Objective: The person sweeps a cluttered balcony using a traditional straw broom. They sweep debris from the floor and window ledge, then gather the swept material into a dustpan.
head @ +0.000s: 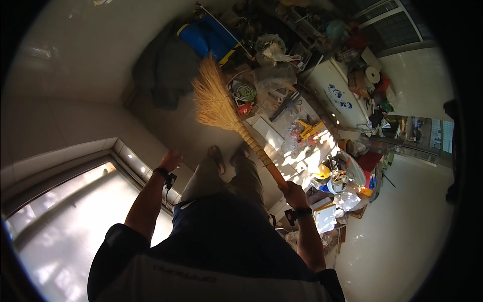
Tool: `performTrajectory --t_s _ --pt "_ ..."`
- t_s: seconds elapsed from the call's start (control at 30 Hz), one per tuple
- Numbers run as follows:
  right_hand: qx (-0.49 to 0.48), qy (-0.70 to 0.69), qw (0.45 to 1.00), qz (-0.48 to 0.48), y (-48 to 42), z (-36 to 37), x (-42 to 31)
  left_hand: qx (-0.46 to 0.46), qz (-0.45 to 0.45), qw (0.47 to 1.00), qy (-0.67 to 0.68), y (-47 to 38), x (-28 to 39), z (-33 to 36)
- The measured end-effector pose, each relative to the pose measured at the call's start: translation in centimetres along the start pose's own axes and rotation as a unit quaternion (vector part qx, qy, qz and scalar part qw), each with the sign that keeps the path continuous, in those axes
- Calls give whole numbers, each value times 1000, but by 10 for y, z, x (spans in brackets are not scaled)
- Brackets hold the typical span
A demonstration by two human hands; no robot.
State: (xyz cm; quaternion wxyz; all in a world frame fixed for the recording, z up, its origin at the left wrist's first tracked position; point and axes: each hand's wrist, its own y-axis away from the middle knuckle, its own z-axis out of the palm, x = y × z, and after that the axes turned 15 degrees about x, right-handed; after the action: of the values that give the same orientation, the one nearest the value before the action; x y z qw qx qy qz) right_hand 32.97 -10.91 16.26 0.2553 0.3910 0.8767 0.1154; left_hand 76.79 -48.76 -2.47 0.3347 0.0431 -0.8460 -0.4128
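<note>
My right hand (294, 195) grips the wooden handle of a straw broom (260, 151). The broom slants up and away to the left, its spread bristles pointing toward the far end of the room. Beyond the bristle tips are a blue tank sprayer (211, 36) and a dark grey cloth cover (166, 66). Whether the bristles touch anything cannot be told. My left hand (171, 161) hangs in the air on the left with nothing in it, its fingers loosely bent and slightly apart, near the window ledge (130, 156).
Bare floor (185, 130) lies around my feet. To the right, a sunlit surface (298, 158) bears a yellow tool (311, 129) and much clutter. Coiled green hose or wire (243, 92) and plastic bags (275, 77) lie farther back. A white panelled cabinet (334, 88) stands behind.
</note>
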Motion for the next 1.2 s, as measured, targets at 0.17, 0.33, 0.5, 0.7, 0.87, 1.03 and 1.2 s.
performTrajectory --t_s 0.17,0.33,0.5,0.7,0.87,1.03,1.2 --pt "-55 4 997 53 -61 46 1 21 -21 1000 -2 24 -21 -16" --pt "-65 126 983 116 -45 62 81 36 -74 996 21 47 -74 -16" --pt "-143 206 956 153 30 14 170 54 -100 993 32 70 -104 -3" --pt "1 148 955 259 110 -24 184 -7 -99 994 -37 53 -109 20" --pt "-57 143 944 291 118 -33 173 24 -54 998 10 7 -90 32" --pt "-76 82 969 221 103 -102 111 -12 129 975 -179 -31 -65 16" --pt "-43 35 998 24 24 -144 -12 31 20 999 -10 -28 -75 16"
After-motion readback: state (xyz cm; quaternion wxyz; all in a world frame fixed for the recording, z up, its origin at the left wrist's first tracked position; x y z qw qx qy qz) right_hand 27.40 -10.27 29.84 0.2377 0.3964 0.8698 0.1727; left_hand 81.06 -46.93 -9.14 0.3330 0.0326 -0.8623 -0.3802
